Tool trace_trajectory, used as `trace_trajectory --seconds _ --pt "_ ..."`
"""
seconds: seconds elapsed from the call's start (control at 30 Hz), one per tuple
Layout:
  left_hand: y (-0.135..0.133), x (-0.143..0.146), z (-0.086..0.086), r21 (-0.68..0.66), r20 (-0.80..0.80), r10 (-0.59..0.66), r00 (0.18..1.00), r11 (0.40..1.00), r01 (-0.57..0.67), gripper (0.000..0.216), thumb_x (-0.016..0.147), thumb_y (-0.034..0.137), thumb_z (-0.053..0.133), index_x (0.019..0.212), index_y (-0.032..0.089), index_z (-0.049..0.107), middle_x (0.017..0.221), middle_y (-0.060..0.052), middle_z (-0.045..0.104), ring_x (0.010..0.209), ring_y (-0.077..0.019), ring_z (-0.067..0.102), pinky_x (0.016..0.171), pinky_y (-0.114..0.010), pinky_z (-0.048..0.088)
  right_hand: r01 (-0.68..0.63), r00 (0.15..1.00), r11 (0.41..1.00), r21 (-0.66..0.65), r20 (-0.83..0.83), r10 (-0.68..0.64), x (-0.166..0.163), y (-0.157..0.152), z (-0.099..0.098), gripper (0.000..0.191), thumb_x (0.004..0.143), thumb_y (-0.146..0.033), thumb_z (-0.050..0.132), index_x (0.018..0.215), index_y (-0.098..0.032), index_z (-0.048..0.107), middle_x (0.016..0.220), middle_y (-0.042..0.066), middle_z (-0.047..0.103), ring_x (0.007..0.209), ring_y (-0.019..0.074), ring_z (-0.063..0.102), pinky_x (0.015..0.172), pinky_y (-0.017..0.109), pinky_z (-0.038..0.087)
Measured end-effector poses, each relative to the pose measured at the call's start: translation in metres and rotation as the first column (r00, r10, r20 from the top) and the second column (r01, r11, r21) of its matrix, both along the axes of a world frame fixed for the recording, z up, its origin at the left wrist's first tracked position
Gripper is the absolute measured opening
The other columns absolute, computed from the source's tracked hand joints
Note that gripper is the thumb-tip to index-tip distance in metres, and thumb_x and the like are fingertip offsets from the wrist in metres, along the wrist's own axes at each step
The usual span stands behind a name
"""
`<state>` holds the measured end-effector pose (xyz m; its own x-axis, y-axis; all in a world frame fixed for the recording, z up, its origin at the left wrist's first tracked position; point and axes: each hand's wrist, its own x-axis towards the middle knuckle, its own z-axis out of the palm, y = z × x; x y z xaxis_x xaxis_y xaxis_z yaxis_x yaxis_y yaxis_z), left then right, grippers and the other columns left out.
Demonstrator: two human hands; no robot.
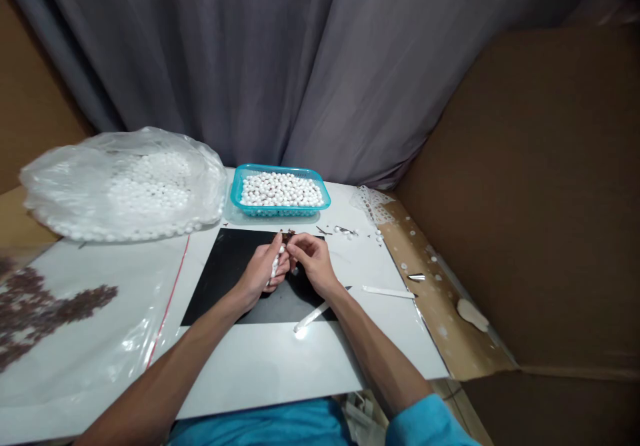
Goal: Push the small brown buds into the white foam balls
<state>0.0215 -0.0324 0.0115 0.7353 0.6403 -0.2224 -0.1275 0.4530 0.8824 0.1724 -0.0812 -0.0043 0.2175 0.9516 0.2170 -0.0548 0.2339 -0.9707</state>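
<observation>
My left hand (261, 269) is closed around several small white balls (275, 266), which show between the thumb and the fingers. Small dark brown bits (288, 234) stick out at its fingertips. Close against it, my right hand (315, 259) has thumb and forefinger pinched together by the brown bits; what it pinches is too small to make out. Both hands are above a black mat (215, 279) on the white table. Behind them stands a turquoise plastic basket (280, 211) filled with white balls (281, 189).
A clear bag of white balls (150, 186) lies at the back left. A zip bag with brown pieces (65, 309) is at the left. White-handled tools (313, 316) lie right of my hands, with a metal cone tip (416, 277) on brown card. Cardboard walls (525, 199) flank the table.
</observation>
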Motion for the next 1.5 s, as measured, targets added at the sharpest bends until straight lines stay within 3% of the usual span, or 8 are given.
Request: trace_trajectory --seconds 0.43,0.67,0.9,1.2,1.37,1.5 --pt "-0.001 0.003 -0.007 0.066 -0.059 0.043 0.997 0.997 -0.039 0.063 0.088 0.082 0.055 0.072 0.023 0.040 0.055 0.005 0.043 0.035 -0.0048 0.029 0.033 -0.015 0.013 -0.092 0.991 0.995 -0.037 -0.098 0.088 0.003 -0.002 0.000 0.036 0.087 -0.051 0.083 0.089 -0.018 0.068 0.075 0.001 0.068 0.061 0.0133 0.061 0.064 0.026 0.051" --pt "-0.001 0.006 -0.017 0.105 -0.091 0.085 0.992 0.992 -0.075 0.062 0.088 0.082 0.052 0.073 0.023 0.042 0.056 0.005 0.043 0.034 -0.0059 0.030 0.032 -0.016 0.015 -0.044 0.994 0.997 -0.057 -0.100 0.038 -0.002 0.001 -0.006 0.040 0.086 -0.055 0.082 0.087 -0.018 0.067 0.073 0.000 0.067 0.058 0.0117 0.057 0.060 0.024 0.047" --pt "-0.004 0.009 -0.018 0.227 -0.131 0.129 0.983 0.969 -0.097 0.062 0.092 0.081 0.048 0.071 0.022 0.043 0.056 0.003 0.045 0.036 -0.0066 0.033 0.033 -0.018 0.017 0.016 0.997 0.998 -0.060 -0.079 -0.021 -0.007 0.000 -0.007 0.037 0.087 -0.053 0.080 0.084 -0.018 0.069 0.071 0.001 0.068 0.058 0.0138 0.059 0.058 0.025 0.048" --pt "-0.009 0.010 -0.012 0.208 -0.161 0.166 0.973 0.969 -0.130 0.062 0.091 0.080 0.049 0.071 0.022 0.044 0.055 0.004 0.043 0.037 -0.0058 0.031 0.035 -0.017 0.019 0.149 0.961 0.989 0.012 0.233 -0.147 -0.011 -0.008 0.004 0.032 0.096 -0.041 0.069 0.074 -0.018 0.074 0.069 0.001 0.059 0.061 0.0141 0.051 0.057 0.026 0.042" --pt "-0.005 0.009 -0.012 0.111 -0.149 0.108 0.983 0.990 -0.092 0.060 0.091 0.081 0.050 0.075 0.023 0.043 0.057 0.005 0.042 0.036 -0.0060 0.029 0.034 -0.016 0.014 0.131 0.974 0.991 -0.007 0.189 -0.127 -0.008 -0.004 0.004 0.029 0.096 -0.043 0.070 0.083 -0.018 0.077 0.072 0.002 0.067 0.058 0.0140 0.054 0.054 0.026 0.044" --pt "-0.001 0.008 -0.013 0.007 -0.059 0.140 0.988 0.990 -0.140 0.059 0.090 0.081 0.051 0.078 0.024 0.040 0.058 0.007 0.040 0.037 -0.0059 0.027 0.034 -0.015 0.013 0.223 0.965 0.975 0.003 0.143 -0.222 -0.008 -0.001 0.002 0.029 0.094 -0.046 0.074 0.099 -0.018 0.080 0.080 0.005 0.074 0.060 0.0155 0.060 0.054 0.026 0.049"
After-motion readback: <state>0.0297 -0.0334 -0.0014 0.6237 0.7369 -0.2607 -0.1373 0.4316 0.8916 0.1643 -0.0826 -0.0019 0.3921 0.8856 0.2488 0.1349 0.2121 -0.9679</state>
